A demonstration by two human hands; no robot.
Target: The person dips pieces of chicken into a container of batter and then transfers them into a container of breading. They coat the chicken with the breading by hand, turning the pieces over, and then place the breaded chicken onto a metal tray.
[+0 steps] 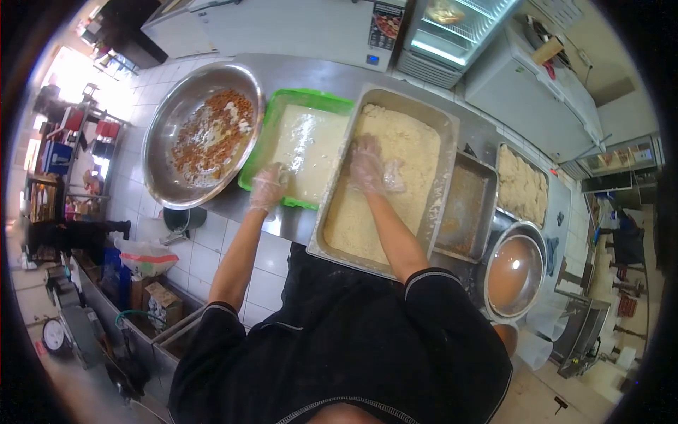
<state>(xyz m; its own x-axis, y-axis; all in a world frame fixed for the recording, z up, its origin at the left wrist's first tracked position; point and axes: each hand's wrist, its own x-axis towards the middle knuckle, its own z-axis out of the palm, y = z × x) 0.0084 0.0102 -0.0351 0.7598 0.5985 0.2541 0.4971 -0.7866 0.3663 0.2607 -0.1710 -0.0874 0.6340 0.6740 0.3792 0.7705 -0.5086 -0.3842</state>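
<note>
My left hand (268, 189), in a clear plastic glove, is over the near left side of a bright green tub (263, 152) of pale, milky batter (311, 145). Its fingers look curled in, and whatever they may hold is hidden. On the right, my right hand (366, 167), gloved the same way, lies palm down on the pale yellow crumbs (413, 145) in a deep metal pan (446, 127). Its fingers are stretched out and pointing away from me. Loose glove plastic (393, 177) bunches beside its wrist.
Left of the tub, a big steel bowl (157, 145) holds reddish-brown bits with white powder. To the right sit a shallower stained pan (462, 201), a tray of pale coated pieces (522, 185) and a bowl of orange-brown liquid (518, 272). Freezers (530, 99) stand behind the steel table.
</note>
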